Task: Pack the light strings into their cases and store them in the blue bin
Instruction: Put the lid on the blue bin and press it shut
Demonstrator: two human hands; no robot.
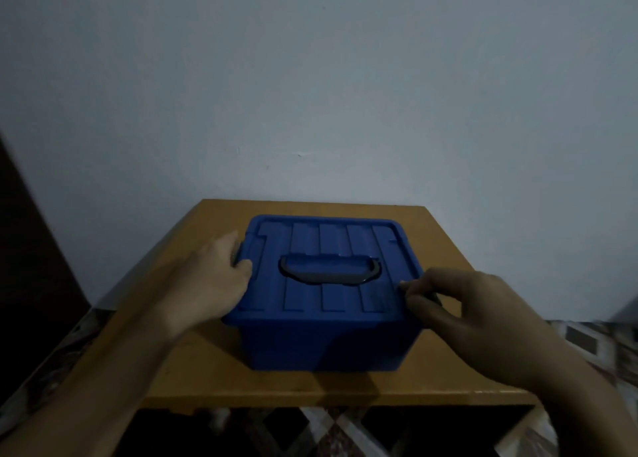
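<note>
A blue bin point(321, 346) stands in the middle of a small wooden table point(214, 380). Its ribbed blue lid point(331, 246) is on, with a dark carry handle point(329, 272) lying flat in the lid's recess. My left hand point(214, 277) grips the dark latch at the bin's left side, thumb on the lid's edge. My right hand point(462, 315) curls round the dark latch at the right side, fingertips on the lid's rim. No light strings or cases are in view.
A plain pale wall point(310, 94) rises right behind the table. A dark panel point(31, 249) stands at the left. Patterned floor tiles point(587, 342) show to the right and below the table's front edge. The room is dim.
</note>
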